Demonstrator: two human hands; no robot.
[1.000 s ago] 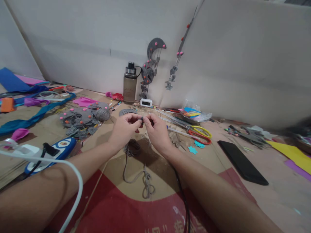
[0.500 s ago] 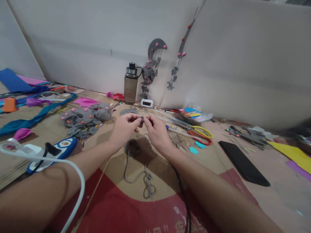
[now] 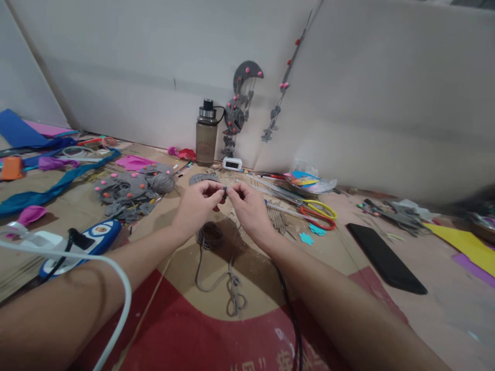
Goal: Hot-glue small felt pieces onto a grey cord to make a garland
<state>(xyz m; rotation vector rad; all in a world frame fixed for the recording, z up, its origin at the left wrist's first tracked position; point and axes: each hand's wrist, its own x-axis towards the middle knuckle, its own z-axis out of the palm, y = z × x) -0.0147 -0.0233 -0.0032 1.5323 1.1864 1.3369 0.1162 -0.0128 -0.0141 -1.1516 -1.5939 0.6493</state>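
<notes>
Head view: left hand [image 3: 197,203] and right hand [image 3: 249,208] meet, both pinching a small dark piece [image 3: 224,192]. Cord coil [image 3: 210,234] sits just below them and scissors [image 3: 319,214] right of the right hand, with bare worktop [image 3: 181,273] nearer the wrists. Pinch unchanged from earlier.

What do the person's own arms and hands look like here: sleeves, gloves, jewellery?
Both arms are bare to the frame's edge: no sleeves show. The left hand and right hand wear no gloves, and no ring, watch or bracelet is visible. A white cable loops across the left forearm; a thin black cable runs beside the right forearm.
</notes>
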